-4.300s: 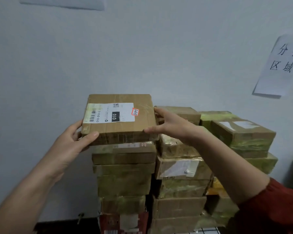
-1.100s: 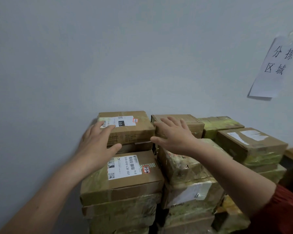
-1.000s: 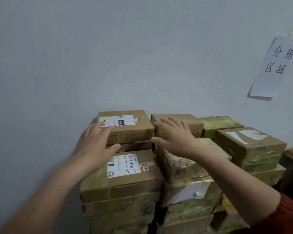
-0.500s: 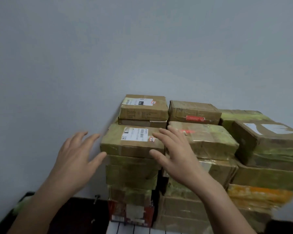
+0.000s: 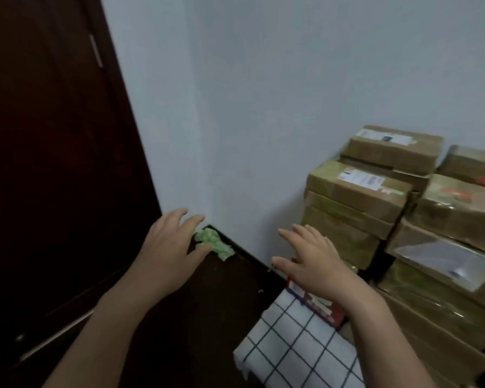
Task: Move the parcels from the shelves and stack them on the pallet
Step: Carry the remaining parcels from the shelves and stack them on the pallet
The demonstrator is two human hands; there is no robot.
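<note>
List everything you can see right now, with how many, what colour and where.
parcels: many, exact count unclear; brown cardboard, some under yellowish tape; stacked against the wall on the right
red box: one; red and white; at the foot of the stack, partly behind the right hand
checked cloth: one; white with a dark grid; bottom centre, in front of the stack
green wad: one; pale green, crumpled; on the floor in the corner
door: one; dark brown; left
wall: one; pale grey-white; behind the stack
floor: dark; lower centre
left hand: open, empty; centre left
right hand: open, empty; centre
</note>
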